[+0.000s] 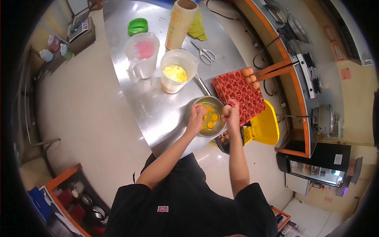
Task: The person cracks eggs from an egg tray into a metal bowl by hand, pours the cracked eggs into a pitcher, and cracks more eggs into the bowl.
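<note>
A metal bowl (218,129) with several cracked eggs (214,117) in it sits at the table's near right edge, yolks whole in clear egg white. My right hand (233,112) is closed around a brown egg (226,110) over the bowl's right side. Over the left rim, my left hand (196,117) has its fingers curled in; what they hold, if anything, is hard to make out. A red egg tray (241,94) lies just beyond my right hand, mostly bare cups, with several brown eggs (248,72) at its far corner.
Behind the bowl stand a jug (170,87) with a yellow mixture and a jug (143,65) with something pink. Scissors (206,55), a large wrap roll (179,27) and a green ring-shaped lid (137,26) lie farther back. A yellow bin (268,126) with eggshells near it stands right of the table.
</note>
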`<state>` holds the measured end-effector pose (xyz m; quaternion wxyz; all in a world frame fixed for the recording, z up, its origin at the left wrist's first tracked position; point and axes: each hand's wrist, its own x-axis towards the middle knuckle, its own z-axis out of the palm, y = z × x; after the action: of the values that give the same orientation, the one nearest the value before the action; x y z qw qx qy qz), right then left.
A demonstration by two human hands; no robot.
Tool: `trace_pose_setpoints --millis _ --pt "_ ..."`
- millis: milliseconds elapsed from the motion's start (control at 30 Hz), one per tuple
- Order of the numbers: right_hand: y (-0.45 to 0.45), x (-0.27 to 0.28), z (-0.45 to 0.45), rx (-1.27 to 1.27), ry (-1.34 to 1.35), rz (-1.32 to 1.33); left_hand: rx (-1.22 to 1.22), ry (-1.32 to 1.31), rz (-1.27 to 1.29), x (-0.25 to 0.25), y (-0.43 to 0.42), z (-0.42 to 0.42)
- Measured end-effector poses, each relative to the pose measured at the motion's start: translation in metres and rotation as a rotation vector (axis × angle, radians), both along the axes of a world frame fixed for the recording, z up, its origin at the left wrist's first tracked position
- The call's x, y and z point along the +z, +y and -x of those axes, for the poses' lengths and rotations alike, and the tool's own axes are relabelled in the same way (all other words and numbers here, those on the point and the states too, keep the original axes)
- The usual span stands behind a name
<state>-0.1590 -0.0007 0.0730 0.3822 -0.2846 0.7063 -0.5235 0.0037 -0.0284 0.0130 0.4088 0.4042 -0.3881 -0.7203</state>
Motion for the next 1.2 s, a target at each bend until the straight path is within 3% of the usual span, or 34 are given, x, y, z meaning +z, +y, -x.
trace_pose_setpoints --millis 33,100,167,267,400,533,633,667,767,800,1000,1200 --pt "0.001 -0.005 -0.016 0.042 0.055 -0.061 -0.002 -0.019 0.010 -0.002 0.004 0.007" --pt "0.004 -0.031 -0.040 0.178 -0.144 -0.207 0.009 -0.090 0.104 -0.012 0.007 0.011" --pt "0.007 -0.039 -0.042 0.082 -0.182 -0.135 0.026 -0.191 0.268 -0.023 0.008 0.011" --pt "0.003 -0.030 -0.040 -0.133 -0.209 -0.060 0.013 -0.148 0.149 -0.014 0.007 0.003" --pt "0.007 -0.028 -0.059 0.100 -0.053 -0.168 -0.016 -0.191 0.272 -0.017 0.008 0.005" --pt "0.008 -0.037 -0.040 0.067 -0.142 -0.107 -0.003 -0.139 0.168 -0.016 0.006 0.003" --pt "0.007 -0.044 -0.042 0.111 0.004 -0.032 0.002 -0.126 0.129 -0.018 0.003 0.000" --pt "0.009 -0.043 -0.043 0.185 0.277 0.078 0.004 -0.127 0.129 -0.020 0.002 0.000" --pt "0.009 -0.067 -0.029 0.212 0.427 -0.007 0.010 -0.116 0.085 -0.019 0.000 -0.003" --pt "0.008 -0.043 -0.038 0.204 0.386 -0.134 0.016 -0.114 0.082 -0.017 0.000 -0.004" --pt "0.005 -0.054 -0.040 0.303 0.727 -0.166 0.049 -0.101 0.094 -0.020 0.001 -0.005" --pt "0.005 -0.054 -0.039 0.381 0.828 -0.143 0.048 -0.094 0.071 -0.019 0.000 -0.006"
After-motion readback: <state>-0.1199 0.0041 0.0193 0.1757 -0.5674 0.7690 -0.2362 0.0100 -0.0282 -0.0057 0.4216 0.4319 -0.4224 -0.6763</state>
